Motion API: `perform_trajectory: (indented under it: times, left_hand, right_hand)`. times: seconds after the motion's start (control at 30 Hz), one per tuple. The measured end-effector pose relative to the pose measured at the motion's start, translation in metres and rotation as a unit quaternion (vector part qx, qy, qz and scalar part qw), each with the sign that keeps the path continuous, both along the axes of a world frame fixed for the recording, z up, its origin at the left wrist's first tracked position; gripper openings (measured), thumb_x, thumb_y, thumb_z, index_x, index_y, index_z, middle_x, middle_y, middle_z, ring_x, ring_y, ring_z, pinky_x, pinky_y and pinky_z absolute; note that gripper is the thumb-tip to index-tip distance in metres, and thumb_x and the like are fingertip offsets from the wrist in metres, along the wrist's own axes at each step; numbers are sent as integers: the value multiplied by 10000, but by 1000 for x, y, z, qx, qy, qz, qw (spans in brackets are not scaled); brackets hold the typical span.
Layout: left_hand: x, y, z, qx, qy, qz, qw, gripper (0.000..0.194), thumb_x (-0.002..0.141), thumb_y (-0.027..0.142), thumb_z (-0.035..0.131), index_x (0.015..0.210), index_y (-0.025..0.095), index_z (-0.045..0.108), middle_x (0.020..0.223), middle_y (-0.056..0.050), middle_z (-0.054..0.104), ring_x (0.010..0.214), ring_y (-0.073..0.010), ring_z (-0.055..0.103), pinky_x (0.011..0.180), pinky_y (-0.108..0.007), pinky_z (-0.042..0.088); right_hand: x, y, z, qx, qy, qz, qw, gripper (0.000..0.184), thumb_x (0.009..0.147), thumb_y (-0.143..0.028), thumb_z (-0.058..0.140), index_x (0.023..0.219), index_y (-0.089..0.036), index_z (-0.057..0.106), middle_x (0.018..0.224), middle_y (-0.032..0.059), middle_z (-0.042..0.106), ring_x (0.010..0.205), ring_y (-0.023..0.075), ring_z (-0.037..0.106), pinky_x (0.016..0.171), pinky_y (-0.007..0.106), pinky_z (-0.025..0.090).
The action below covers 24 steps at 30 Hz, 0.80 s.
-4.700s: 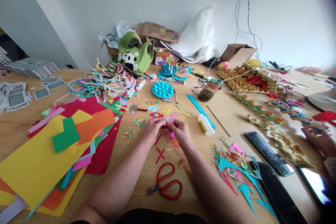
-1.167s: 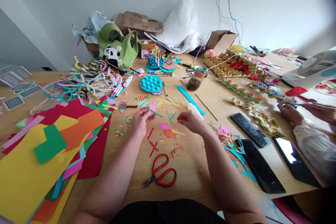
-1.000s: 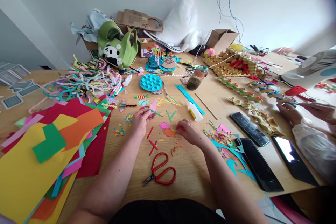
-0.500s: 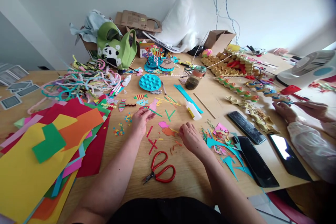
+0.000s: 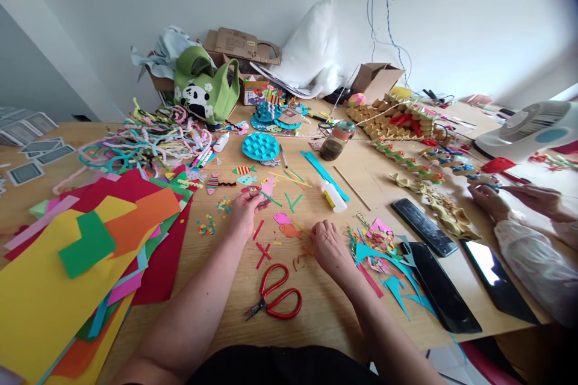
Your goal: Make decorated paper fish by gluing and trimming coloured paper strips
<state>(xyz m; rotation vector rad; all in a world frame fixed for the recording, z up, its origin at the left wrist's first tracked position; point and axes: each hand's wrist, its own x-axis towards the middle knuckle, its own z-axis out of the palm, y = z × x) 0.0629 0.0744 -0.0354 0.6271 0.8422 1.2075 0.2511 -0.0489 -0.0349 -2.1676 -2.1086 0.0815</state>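
My left hand [image 5: 246,212] is closed, pinching a pink paper fish [image 5: 268,185] just above the table. A narrow green paper strip [image 5: 271,199] lies across the fish's lower end. My right hand [image 5: 332,243] rests low over the table with curled fingers, its fingertips at a thin yellow paper strip [image 5: 304,228]. Between the hands lie a magenta paper fish [image 5: 282,218] and an orange paper fish [image 5: 289,231]. Red paper strips [image 5: 263,255] sit nearer me, and green strips [image 5: 293,201] farther off. Red-handled scissors [image 5: 275,298] lie in front of me, blades pointing left.
Coloured paper sheets [image 5: 40,271] are stacked left, below a pile of pipe cleaners [image 5: 149,138]. A glue bottle [image 5: 333,195], glass jar [image 5: 338,141] and blue disc [image 5: 261,146] stand beyond. Paper scraps [image 5: 374,246] and phones [image 5: 424,227] lie right, near another person's hands [image 5: 490,201].
The view has shifted slightly. Both hands keep nearly the same places; the pink fish is still in the left hand. A red strip now shows beside my right forearm.
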Motion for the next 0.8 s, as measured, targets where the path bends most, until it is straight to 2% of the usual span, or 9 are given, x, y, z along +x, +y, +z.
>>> perform_trajectory:
  times: [0.2, 0.33, 0.47, 0.6, 0.67, 0.8]
  left_hand:
    - [0, 1, -2, -9, -5, -1, 1000, 273, 516, 253, 790, 681, 134, 608, 674, -38, 693, 631, -170, 663, 735, -358, 526]
    - [0, 1, -1, -13, -13, -2, 1000, 267, 508, 245, 786, 675, 132, 610, 672, -41, 696, 625, -173, 664, 713, -352, 532]
    - [2, 0, 0, -14, -13, -12, 1000, 264, 508, 246, 785, 678, 131, 620, 663, -36, 692, 615, -169, 658, 688, -344, 538]
    - [2, -1, 2, -7, -12, -16, 1000, 264, 513, 257, 791, 690, 130, 643, 677, -35, 693, 629, -168, 656, 692, -347, 541]
    - [1, -1, 2, -1, -6, -11, 1000, 257, 517, 267, 795, 675, 128, 649, 669, -35, 687, 628, -164, 652, 702, -347, 539]
    - [-1, 0, 1, 9, 10, -6, 1000, 240, 537, 275, 798, 684, 136, 668, 680, -38, 691, 638, -166, 651, 736, -359, 534]
  right_hand:
    - [3, 2, -4, 30, 34, -13, 999, 162, 809, -31, 396, 782, -174, 466, 825, 125, 549, 788, 239, 518, 714, 334, 412]
    - [6, 8, -2, 61, 124, -32, 990, 132, 844, -109, 379, 762, -207, 411, 796, 104, 558, 764, 225, 546, 701, 335, 430]
    - [7, 25, 13, 74, 248, -11, 966, 131, 861, -201, 376, 736, -236, 355, 709, 46, 554, 679, 192, 547, 630, 310, 428]
    - [-7, 51, 36, 68, 345, 9, 936, 115, 867, -250, 379, 754, -232, 373, 695, 20, 562, 640, 169, 543, 598, 293, 418]
    - [-19, 63, 43, 74, 368, 29, 926, 117, 865, -252, 383, 750, -228, 384, 686, 11, 548, 634, 161, 529, 598, 287, 411]
    - [-42, 74, 36, 98, 398, 49, 911, 96, 859, -239, 390, 765, -222, 399, 692, 3, 529, 619, 146, 498, 586, 270, 394]
